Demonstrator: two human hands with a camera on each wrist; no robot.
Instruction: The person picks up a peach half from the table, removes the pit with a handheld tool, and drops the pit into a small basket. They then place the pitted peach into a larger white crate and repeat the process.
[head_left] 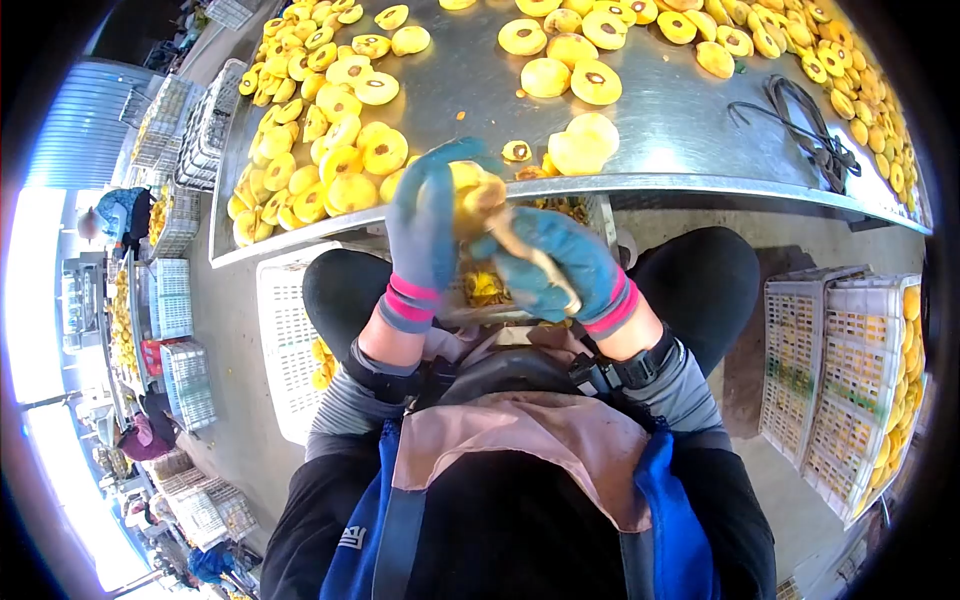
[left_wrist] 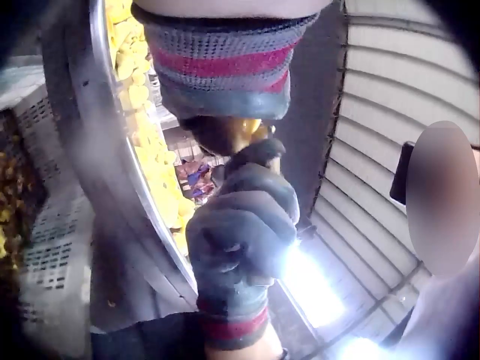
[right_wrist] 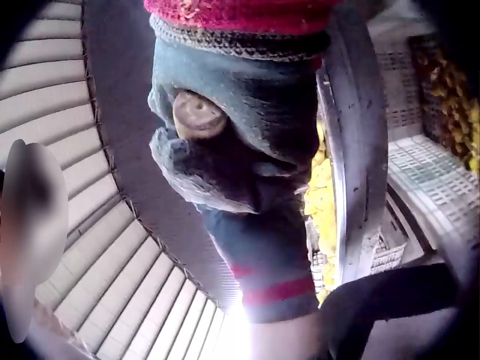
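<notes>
In the head view my gloved left hand [head_left: 425, 225] holds a yellow peach [head_left: 468, 178] over the table's near edge, its fingers curved round the far side. My gloved right hand [head_left: 565, 260] grips a tool with a pale wooden handle [head_left: 545, 262], its upper end up against the fruit. Motion blurs the fruit and the tool's working end, so I cannot tell the tool's exact kind. The handle's round butt [right_wrist: 199, 116] pokes out of the right fist in the right wrist view. Both gloves are blue-grey with pink-striped cuffs.
Halved peaches [head_left: 350, 150] heap up on the metal table [head_left: 460, 100], many with pits showing. A dark coiled cable [head_left: 815, 140] lies at its right. White crates stand beside my left leg [head_left: 285, 340] and at the right [head_left: 830, 370]. Other people work at far left.
</notes>
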